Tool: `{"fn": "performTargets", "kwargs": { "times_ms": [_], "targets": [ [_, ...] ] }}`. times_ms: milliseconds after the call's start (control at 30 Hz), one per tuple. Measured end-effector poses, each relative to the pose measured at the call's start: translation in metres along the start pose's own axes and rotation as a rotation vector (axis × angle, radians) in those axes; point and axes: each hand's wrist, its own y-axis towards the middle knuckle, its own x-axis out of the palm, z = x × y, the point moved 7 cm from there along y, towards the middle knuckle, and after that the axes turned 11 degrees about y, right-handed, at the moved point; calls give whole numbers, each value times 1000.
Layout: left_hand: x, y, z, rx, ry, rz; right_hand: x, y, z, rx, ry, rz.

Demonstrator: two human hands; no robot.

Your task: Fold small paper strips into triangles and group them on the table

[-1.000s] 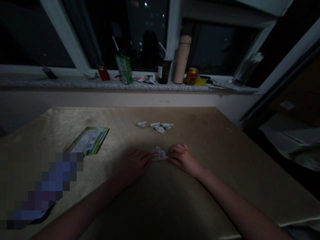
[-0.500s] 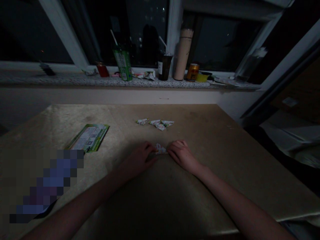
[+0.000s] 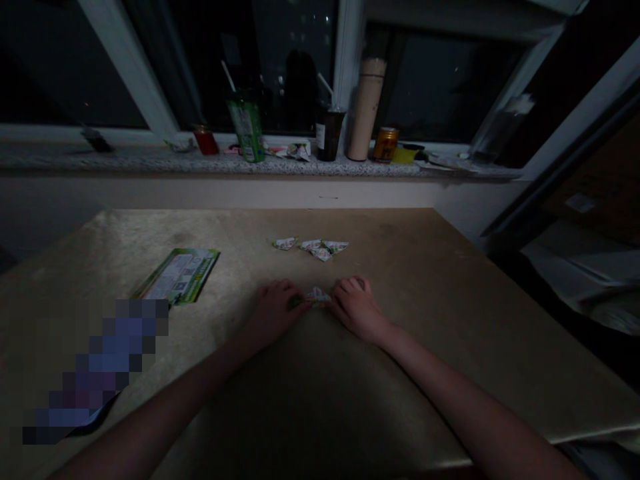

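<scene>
Between my two hands lies a small wrapped candy [image 3: 317, 297], white with coloured print, low over the table. The thumb and fingers of my left hand [image 3: 278, 305] are closed on its left end. My right hand [image 3: 356, 303], fingers curled, grips the right end; its fingertips are partly hidden. Just beyond them, a cluster of similar wrapped candies [image 3: 320, 248] rests on the table, with a single candy [image 3: 285, 243] to its left.
A green printed bag [image 3: 183, 275] lies on the table [image 3: 425, 267] at left, beside a blurred-out phone-like device [image 3: 100, 373]. Along the windowsill [image 3: 150, 160] stand a green cup [image 3: 246, 127], a dark cup [image 3: 329, 135], a tall pink flask [image 3: 367, 110] and an orange can [image 3: 385, 145].
Both hands have shifted slightly left with the candy. My left hand's fingers have curled in more, and the candy's visible part looks narrower.
</scene>
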Motion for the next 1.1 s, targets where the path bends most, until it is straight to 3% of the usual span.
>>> {"fn": "performTargets", "kwargs": {
  "times_ms": [300,833,1100],
  "targets": [
    [1,2,5,14,27,-13,7,9,2,13,-62,-25],
    [-4,-1,26,79,385,86,11,13,-1,-9,-134,-57],
    [9,-39,71,249,399,31,17,13,5,-13,-119,-75]
  ]
}}
